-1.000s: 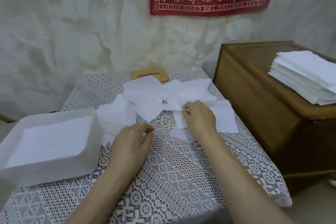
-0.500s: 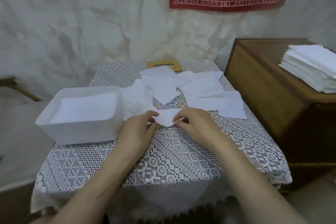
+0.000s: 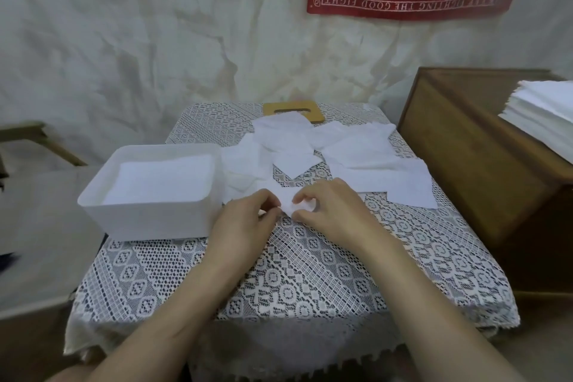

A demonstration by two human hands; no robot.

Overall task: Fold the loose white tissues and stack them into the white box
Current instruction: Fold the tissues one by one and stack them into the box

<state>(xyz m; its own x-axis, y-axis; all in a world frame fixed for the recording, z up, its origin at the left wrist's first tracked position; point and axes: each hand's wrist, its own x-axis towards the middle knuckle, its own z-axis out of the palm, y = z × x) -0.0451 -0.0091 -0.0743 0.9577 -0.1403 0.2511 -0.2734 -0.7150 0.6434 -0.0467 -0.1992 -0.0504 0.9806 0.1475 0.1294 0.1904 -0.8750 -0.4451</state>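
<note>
Clearly the job is only partly done: the white box (image 3: 148, 220) at the left of the counter (image 3: 294, 273) already holds a flat layer of folded tissues (image 3: 161, 177). A good scatter of loose tissues (image 3: 356, 149) lies overlapping across the far half of the counter, from just beside the box to the right edge, so many folds remain. One tissue (image 3: 290, 203) is in work now, in front of that scatter and near the box's right wall. The left hand (image 3: 245, 220) pinches its left edge between thumb and curled fingertips, and the right hand (image 3: 335, 211) pinches its right side, fingers curled over it. The sheet looks bunched between them, and I judge the fold to be midway rather than finished. Compared with half a second ago, the hands have drawn closer together, so less of the sheet shows between them. A second ago the right hand was out at the scatter taking hold of a sheet while the left lay on the counter; both have since come nearer the person.
</note>
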